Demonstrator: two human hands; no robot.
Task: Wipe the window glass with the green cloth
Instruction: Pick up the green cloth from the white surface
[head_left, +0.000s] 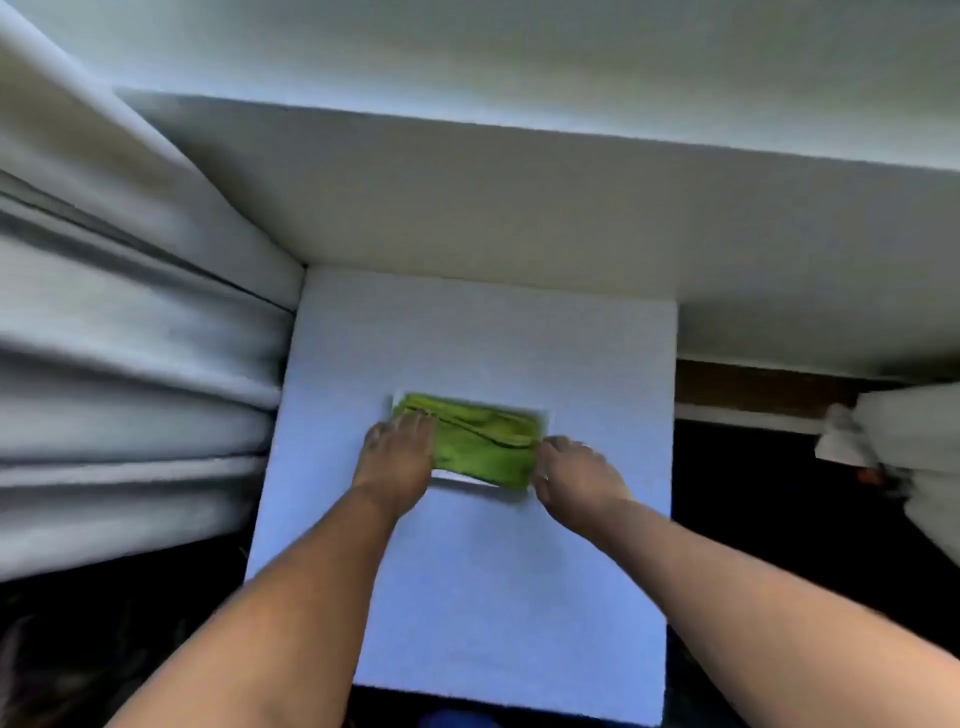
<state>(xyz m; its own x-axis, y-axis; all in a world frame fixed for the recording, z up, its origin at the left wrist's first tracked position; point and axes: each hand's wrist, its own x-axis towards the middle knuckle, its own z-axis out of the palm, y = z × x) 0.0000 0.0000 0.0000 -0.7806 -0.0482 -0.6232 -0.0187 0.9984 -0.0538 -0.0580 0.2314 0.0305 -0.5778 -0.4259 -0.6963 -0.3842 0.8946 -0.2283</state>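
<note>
A folded green cloth (475, 441) lies on a white sheet or tray (543, 415) in the middle of a white table (493, 597). My left hand (397, 460) rests on the cloth's left end, fingers laid over it. My right hand (574, 480) touches the cloth's right edge, fingers curled; the frame is blurred, so whether either hand grips the cloth is unclear. No window glass is plainly visible.
White curtain folds (130, 364) hang along the left side. A white wall or sill (519, 208) rises behind the table. At the right are a wooden strip (753, 387) and white fabric (893, 447). Dark floor surrounds the table.
</note>
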